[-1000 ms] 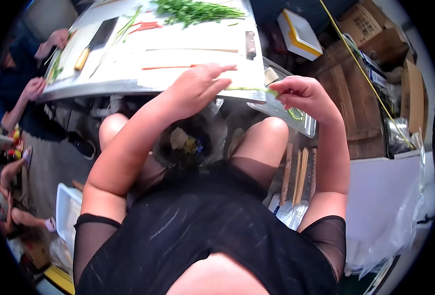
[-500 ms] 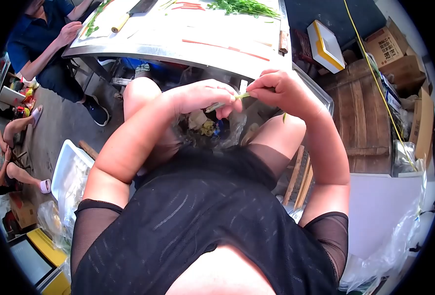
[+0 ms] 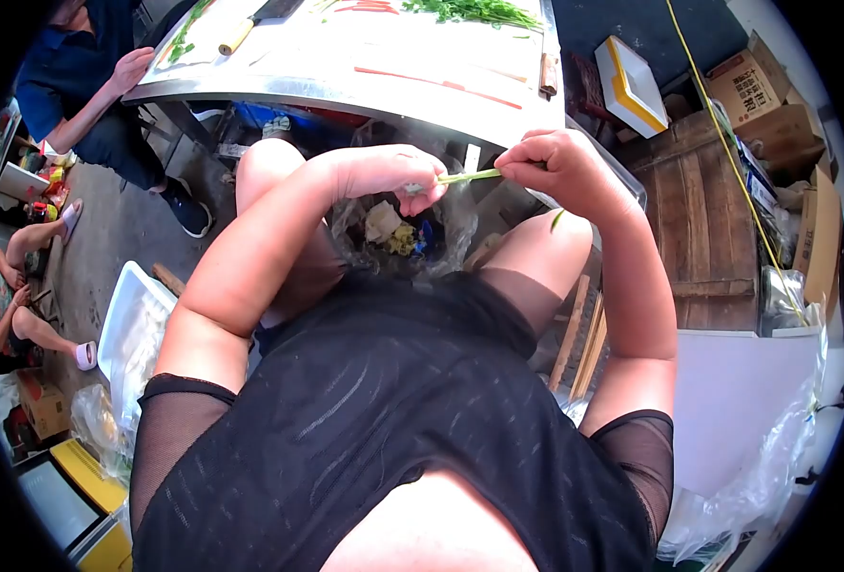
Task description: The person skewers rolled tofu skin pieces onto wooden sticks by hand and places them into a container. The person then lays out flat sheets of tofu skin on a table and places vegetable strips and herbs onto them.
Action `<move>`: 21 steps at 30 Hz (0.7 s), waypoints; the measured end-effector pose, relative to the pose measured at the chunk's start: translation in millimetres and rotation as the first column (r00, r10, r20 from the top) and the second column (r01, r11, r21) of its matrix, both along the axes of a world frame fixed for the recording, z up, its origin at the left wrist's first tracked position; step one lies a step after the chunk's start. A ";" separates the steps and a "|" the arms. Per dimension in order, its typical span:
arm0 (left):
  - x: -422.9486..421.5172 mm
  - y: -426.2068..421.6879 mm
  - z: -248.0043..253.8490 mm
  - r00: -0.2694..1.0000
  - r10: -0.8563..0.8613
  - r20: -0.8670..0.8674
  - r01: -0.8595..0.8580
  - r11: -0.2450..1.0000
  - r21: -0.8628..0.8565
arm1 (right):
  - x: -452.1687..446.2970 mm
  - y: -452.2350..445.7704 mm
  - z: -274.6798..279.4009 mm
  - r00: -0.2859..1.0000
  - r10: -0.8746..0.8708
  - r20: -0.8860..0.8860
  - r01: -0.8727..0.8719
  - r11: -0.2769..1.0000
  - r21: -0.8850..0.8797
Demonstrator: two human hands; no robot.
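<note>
Over my lap, a thin pale-green vegetable stem stretches between my hands. My left hand has its fingers curled around one end. With thumb and fingers pinched, my right hand grips the other end. A small green leaf tip shows just below my right hand, against my knee; I cannot tell whether it belongs to the stem. Beneath my left hand, between my knees, sits a plastic-lined bin with scraps in it.
Ahead stands a metal-edged table bearing a knife, red strips and leafy greens. A seated person is at its left. A white tub lies left of me; a wooden board and cardboard boxes are right.
My hands have moved apart, the left to the left and the right slightly to the right. More of the stem now shows between them.
</note>
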State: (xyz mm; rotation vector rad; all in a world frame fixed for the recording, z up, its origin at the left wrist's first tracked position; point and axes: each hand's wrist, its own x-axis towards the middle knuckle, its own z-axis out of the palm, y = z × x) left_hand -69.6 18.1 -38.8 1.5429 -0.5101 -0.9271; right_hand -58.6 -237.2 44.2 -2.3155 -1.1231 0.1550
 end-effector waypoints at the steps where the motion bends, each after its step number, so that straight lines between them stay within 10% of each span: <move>1: 1.1 1.7 -2.8 1.000 0.017 -0.009 -0.017 1.000 0.005 | 0.6 -1.5 -1.2 1.000 0.007 0.013 -0.007 1.000 0.018; 13: 8.3 8.0 -10.6 0.997 0.071 -0.005 -0.070 0.991 0.111 | 2.8 -20.1 -5.6 0.985 -0.143 -0.100 0.144 0.990 0.003; 21: 7.7 12.5 -29.8 0.934 -0.201 0.296 0.027 0.865 0.501 | 26.9 -56.8 -12.4 0.925 -0.284 -0.254 0.285 0.958 -0.031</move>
